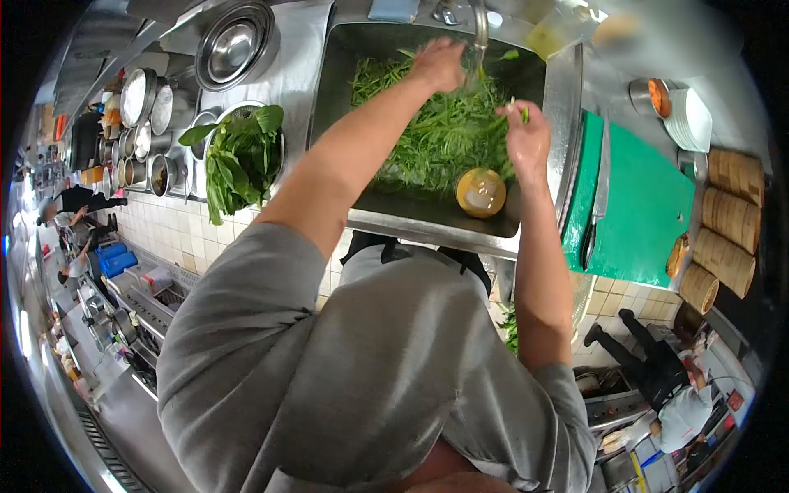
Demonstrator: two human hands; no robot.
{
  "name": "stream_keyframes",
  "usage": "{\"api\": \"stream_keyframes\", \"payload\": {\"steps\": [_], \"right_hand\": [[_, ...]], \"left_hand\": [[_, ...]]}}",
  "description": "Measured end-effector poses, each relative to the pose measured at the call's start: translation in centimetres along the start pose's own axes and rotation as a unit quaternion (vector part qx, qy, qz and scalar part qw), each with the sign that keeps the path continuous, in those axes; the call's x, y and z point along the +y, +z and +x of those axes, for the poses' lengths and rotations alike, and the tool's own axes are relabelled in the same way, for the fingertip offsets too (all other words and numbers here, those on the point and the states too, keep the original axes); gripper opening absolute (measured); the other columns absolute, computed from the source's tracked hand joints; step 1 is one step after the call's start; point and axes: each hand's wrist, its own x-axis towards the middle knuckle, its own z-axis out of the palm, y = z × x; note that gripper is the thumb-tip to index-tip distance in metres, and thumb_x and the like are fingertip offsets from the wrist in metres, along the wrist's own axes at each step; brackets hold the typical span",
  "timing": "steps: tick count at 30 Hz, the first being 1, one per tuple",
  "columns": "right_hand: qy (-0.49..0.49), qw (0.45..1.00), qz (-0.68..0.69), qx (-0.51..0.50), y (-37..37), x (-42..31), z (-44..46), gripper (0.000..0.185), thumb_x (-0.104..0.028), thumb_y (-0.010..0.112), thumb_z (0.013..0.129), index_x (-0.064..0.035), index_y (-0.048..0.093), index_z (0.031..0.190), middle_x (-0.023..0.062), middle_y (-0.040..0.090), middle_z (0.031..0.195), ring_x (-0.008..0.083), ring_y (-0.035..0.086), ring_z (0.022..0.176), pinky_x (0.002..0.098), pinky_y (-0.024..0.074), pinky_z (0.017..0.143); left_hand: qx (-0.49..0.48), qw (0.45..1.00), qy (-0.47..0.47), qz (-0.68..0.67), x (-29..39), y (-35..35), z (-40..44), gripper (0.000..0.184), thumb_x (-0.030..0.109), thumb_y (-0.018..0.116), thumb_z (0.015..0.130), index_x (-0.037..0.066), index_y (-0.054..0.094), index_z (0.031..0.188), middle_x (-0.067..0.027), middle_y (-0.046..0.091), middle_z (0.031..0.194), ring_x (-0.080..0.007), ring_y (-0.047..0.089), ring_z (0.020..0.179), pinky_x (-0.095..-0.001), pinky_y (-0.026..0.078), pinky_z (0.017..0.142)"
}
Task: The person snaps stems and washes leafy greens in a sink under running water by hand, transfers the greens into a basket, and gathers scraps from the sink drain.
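A metal sink (427, 215) in front of me holds water and a mass of loose leafy greens (444, 135). My left hand (440, 64) is over the greens at the far side, beside the faucet (481, 29); its fingers look spread, with nothing visibly gripped. On the right side of the sink, my right hand (528, 140) is closed in a pinch on a few green stalks (511, 107), whose pale ends stick up past the fingers. A round yellow bowl (481, 192) sits among the greens at the near right corner.
Left of the sink stand a container of large leafy greens (242, 164) and stacked metal bowls (234, 48). At the right, a long knife (600, 189) lies on a green cutting board (641, 214), near bamboo steamers (727, 218) and white plates (689, 119). Other people (670, 386) stand farther back.
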Motion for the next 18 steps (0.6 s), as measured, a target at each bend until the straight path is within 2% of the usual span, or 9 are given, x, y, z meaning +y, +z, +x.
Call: {"api": "stream_keyframes", "payload": {"steps": [1, 2, 4, 5, 7, 11, 13, 15, 18], "right_hand": [[-0.023, 0.998, -0.038, -0.036, 0.0, 0.5, -0.6, 0.019, -0.017, 0.061, 0.097, 0.0008, 0.066, 0.1, 0.0072, 0.069, 0.084, 0.0151, 0.061, 0.078, 0.0314, 0.0484, 0.076], [0.01, 0.998, -0.03, -0.048, -0.2, -0.3, -1.4, 0.02, -0.018, 0.061, 0.097, 0.0011, 0.065, 0.101, 0.0087, 0.069, 0.086, 0.0175, 0.063, 0.081, 0.0327, 0.0487, 0.078], [0.008, 0.997, -0.046, -0.058, -0.1, -0.8, -2.5, 0.022, -0.02, 0.062, 0.096, 0.001, 0.063, 0.102, 0.0111, 0.069, 0.089, 0.0208, 0.064, 0.086, 0.0343, 0.0489, 0.08], [-0.027, 0.996, -0.069, -0.054, 0.2, -0.3, -2.3, 0.023, -0.022, 0.062, 0.096, 0.0006, 0.063, 0.101, 0.0119, 0.069, 0.09, 0.0218, 0.063, 0.087, 0.0348, 0.0488, 0.081], [-0.002, 0.988, -0.114, -0.107, 0.3, -1.1, -2.1, 0.025, -0.025, 0.063, 0.095, -0.0008, 0.063, 0.101, 0.0134, 0.068, 0.093, 0.023, 0.063, 0.087, 0.0343, 0.0487, 0.081], [0.051, 0.973, -0.124, -0.189, 3.2, -3.4, 0.6, 0.023, -0.023, 0.061, 0.097, -0.0015, 0.065, 0.104, 0.0101, 0.068, 0.082, 0.0188, 0.062, 0.077, 0.0329, 0.0478, 0.076], [0.039, 0.968, -0.167, -0.183, 5.4, -4.9, 2.4, 0.023, -0.024, 0.059, 0.098, -0.0025, 0.066, 0.103, 0.0083, 0.067, 0.076, 0.0172, 0.062, 0.073, 0.0338, 0.0481, 0.072], [-0.046, 0.955, -0.241, -0.165, 7.3, -1.8, 5.4, 0.029, -0.031, 0.062, 0.096, -0.0033, 0.067, 0.104, 0.0106, 0.067, 0.074, 0.0195, 0.063, 0.072, 0.0364, 0.0487, 0.069], [-0.037, 0.961, -0.209, -0.175, 10.1, 0.0, 7.8, 0.043, -0.041, 0.071, 0.089, -0.0014, 0.066, 0.105, 0.0124, 0.064, 0.071, 0.0201, 0.062, 0.065, 0.0358, 0.048, 0.062]], "left_hand": [[-0.173, 0.975, -0.101, -0.098, -1.7, 0.8, -1.2, 0.046, 0.036, 0.063, 0.092, 0.003, 0.062, 0.125, -0.0214, 0.064, 0.121, -0.0384, 0.063, 0.105, -0.0483, 0.049, 0.098], [-0.281, 0.942, -0.158, -0.091, -4.8, 4.8, -3.0, 0.042, 0.034, 0.064, 0.092, 0.001, 0.066, 0.118, -0.0219, 0.066, 0.115, -0.0373, 0.065, 0.099, -0.0486, 0.051, 0.092], [-0.239, 0.897, -0.344, -0.141, -7.7, 10.9, -10.4, 0.042, 0.034, 0.061, 0.097, -0.005, 0.067, 0.109, -0.022, 0.067, 0.107, -0.0367, 0.066, 0.099, -0.0484, 0.055, 0.085], [-0.23, 0.895, -0.365, -0.109, -7.2, 10.6, -13.2, 0.035, 0.028, 0.063, 0.095, -0.003, 0.067, 0.11, -0.0218, 0.068, 0.107, -0.0373, 0.066, 0.1, -0.0481, 0.055, 0.087], [-0.187, 0.857, -0.445, -0.181, -8.1, 14.6, -17.1, 0.035, 0.022, 0.059, 0.097, 0.004, 0.061, 0.127, -0.0222, 0.064, 0.119, -0.0381, 0.063, 0.106, -0.0524, 0.052, 0.09], [-0.218, 0.848, -0.444, -0.189, -8.5, 16.2, -18.0, 0.027, 0.026, 0.062, 0.094, 0.003, 0.068, 0.108, -0.0198, 0.068, 0.103, -0.0382, 0.065, 0.098, -0.0476, 0.054, 0.087], [-0.095, 0.921, -0.337, -0.172, -7.8, 15.9, -16.9, 0.022, 0.024, 0.063, 0.093, 0.003, 0.066, 0.1, -0.018, 0.067, 0.096, -0.0346, 0.064, 0.091, -0.0455, 0.053, 0.081], [0.086, 0.864, -0.331, -0.369, -5.4, 12.8, -13.1, 0.017, 0.019, 0.064, 0.091, 0.002, 0.063, 0.088, -0.015, 0.065, 0.088, -0.0289, 0.063, 0.084, -0.0421, 0.052, 0.076], [-0.005, 0.815, -0.291, -0.502, -2.1, 1.0, -7.9, 0.019, 0.019, 0.062, 0.095, 0.004, 0.069, 0.103, -0.0122, 0.069, 0.102, -0.0199, 0.065, 0.092, -0.035, 0.052, 0.084]]}}
